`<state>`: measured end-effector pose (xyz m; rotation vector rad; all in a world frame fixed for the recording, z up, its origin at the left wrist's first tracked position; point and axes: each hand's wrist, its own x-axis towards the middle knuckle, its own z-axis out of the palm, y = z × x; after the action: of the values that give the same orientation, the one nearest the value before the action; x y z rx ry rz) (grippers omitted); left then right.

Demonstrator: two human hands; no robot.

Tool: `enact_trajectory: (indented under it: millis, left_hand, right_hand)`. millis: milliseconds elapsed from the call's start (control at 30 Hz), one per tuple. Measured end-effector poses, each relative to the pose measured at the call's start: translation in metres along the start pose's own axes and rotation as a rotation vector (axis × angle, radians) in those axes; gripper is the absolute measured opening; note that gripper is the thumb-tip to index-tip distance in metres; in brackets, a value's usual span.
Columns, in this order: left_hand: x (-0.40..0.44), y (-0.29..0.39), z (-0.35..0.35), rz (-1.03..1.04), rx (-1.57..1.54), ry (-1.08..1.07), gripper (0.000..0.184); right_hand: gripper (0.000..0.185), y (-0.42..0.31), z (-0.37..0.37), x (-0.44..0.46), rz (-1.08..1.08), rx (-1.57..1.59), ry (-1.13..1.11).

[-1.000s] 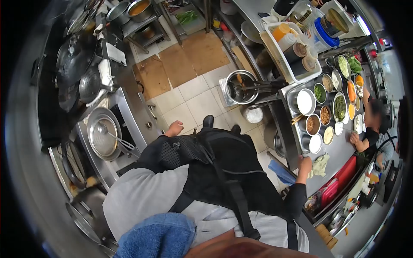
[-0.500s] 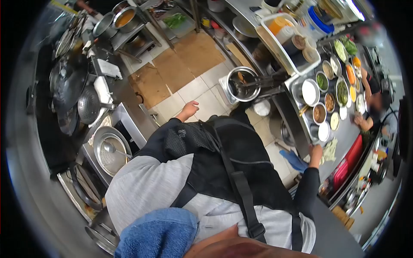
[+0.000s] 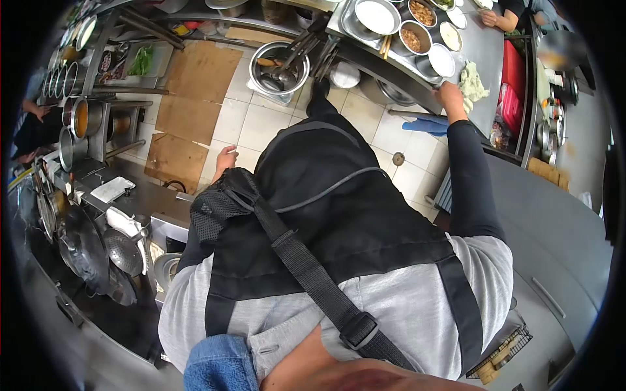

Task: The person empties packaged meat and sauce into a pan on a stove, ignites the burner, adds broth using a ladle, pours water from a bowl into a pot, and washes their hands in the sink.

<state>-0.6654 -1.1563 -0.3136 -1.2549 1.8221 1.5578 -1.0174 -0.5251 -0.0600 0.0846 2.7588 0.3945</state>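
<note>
My left hand (image 3: 226, 160) hangs low at my left side over the tiled floor, fingers loosely bent and holding nothing I can see. My right hand (image 3: 450, 101) is curled at the front edge of the steel counter (image 3: 484, 120); its fingertips are partly hidden. Just beside it lies a crumpled pale cloth (image 3: 473, 86). A metal container with white contents (image 3: 442, 60) stands directly beyond that hand. Near it are a bowl of brown chopped food (image 3: 416, 38) and a larger white-filled pot (image 3: 377, 16). A blue cloth (image 3: 425, 126) hangs below the counter.
A metal pot with ladles (image 3: 279, 68) stands low ahead. Cardboard sheets (image 3: 195, 91) cover part of the floor. At left are a wok (image 3: 83, 241) and a perforated strainer (image 3: 122, 251). Another person's arm (image 3: 501, 19) reaches over the counter's far side.
My view has swung to the right, so the counter now appears higher in the picture. My right hand remains at the counter edge. My left hand's fingers are more bent.
</note>
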Motion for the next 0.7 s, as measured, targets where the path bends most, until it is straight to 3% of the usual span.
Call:
enact_trajectory:
  millis: [200, 400, 533, 667, 700]
  left_hand:
    - [-0.006, 0.025, 0.003, 0.186, 0.112, 0.039, 0.039]
    - [-0.049, 0.079, -0.001, 0.101, 0.055, 0.122, 0.042]
    - [-0.054, 0.078, -0.017, 0.053, 0.036, 0.182, 0.042]
    - [-0.053, 0.106, -0.038, 0.011, -0.053, 0.064, 0.042]
    - [-0.042, 0.11, -0.04, 0.018, -0.07, 0.066, 0.042]
  right_hand:
    - [0.05, 0.0, -0.001, 0.002, 0.013, -0.002, -0.023]
    - [0.052, 0.006, -0.011, 0.004, -0.082, -0.028, 0.009]
    - [0.053, 0.0, -0.022, -0.006, -0.111, -0.019, 0.07]
    - [0.055, 0.007, -0.006, -0.019, -0.011, 0.085, 0.052]
    - [0.054, 0.012, 0.004, -0.024, -0.037, 0.194, 0.164]
